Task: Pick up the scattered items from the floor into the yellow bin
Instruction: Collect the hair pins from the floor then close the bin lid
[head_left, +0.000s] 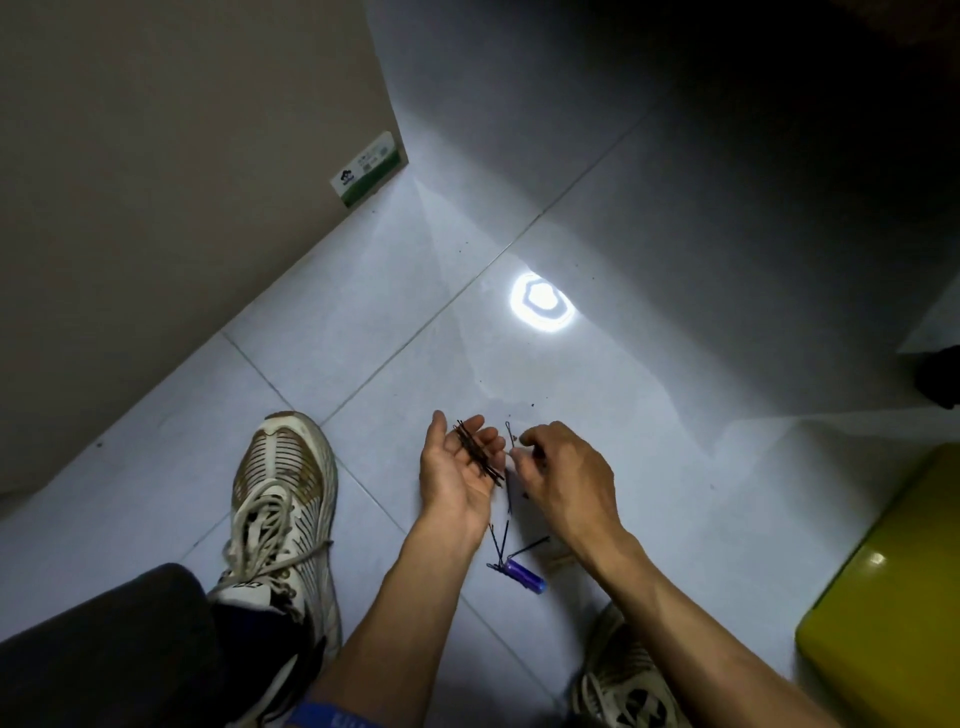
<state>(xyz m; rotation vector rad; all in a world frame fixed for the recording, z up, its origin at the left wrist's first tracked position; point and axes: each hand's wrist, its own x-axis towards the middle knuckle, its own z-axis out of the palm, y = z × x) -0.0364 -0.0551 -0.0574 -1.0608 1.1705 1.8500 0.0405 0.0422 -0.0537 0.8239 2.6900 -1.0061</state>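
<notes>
My left hand (457, 475) lies palm up, fingers relaxed and nearly straight, with a small bundle of dark hairpins (479, 456) resting across the palm and fingers. My right hand (563, 475) sits just beside it, knuckles up, fingers curled, and its fingertips pinch a single hairpin (511, 435) whose looped end sticks up between the two hands. On the pale tiled floor (675, 364) just below my wrists, several more loose hairpins (506, 545) lie fanned out, their ends meeting beside a small purple cylinder (524, 573) with a blue cap. The yellow bin (883, 597) stands at the right edge, well apart from my hands, only part of it in view. My left shoe (283, 512), white with brown stripes, is planted to the left of my arm, and a tan cardboard box (182, 182) with a green label rises behind it.
</notes>
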